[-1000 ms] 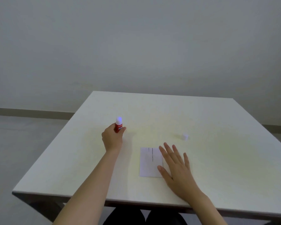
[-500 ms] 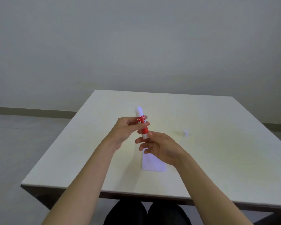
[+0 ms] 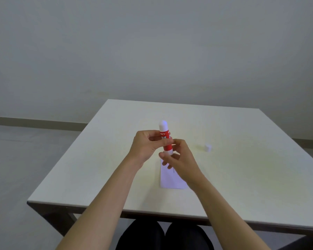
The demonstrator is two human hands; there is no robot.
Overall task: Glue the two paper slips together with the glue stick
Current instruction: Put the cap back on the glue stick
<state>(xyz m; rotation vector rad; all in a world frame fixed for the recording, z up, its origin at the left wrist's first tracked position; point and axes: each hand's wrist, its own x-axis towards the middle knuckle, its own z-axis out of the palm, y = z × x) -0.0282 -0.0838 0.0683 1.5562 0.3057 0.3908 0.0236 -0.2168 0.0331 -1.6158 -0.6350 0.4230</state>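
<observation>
A red glue stick [image 3: 165,137] with a white tip and a white base stands nearly upright in the air above the table. My left hand [image 3: 145,146] grips its red body from the left. My right hand [image 3: 179,156] pinches its white base from the right. Its white cap [image 3: 207,147] stands apart on the table to the right. Below my hands lies white paper [image 3: 170,179], flat on the table; my right hand and wrist cover its top and right side, and I cannot tell whether it is one slip or two stacked.
The cream table [image 3: 242,177] has its near edge just above my dark-clothed knees [image 3: 163,235]. Its left edge [image 3: 67,152] drops to a grey floor. A plain wall stands behind.
My left hand lifted the glue stick from the table's left side to the middle. My right hand left the paper and took hold of the stick's base.
</observation>
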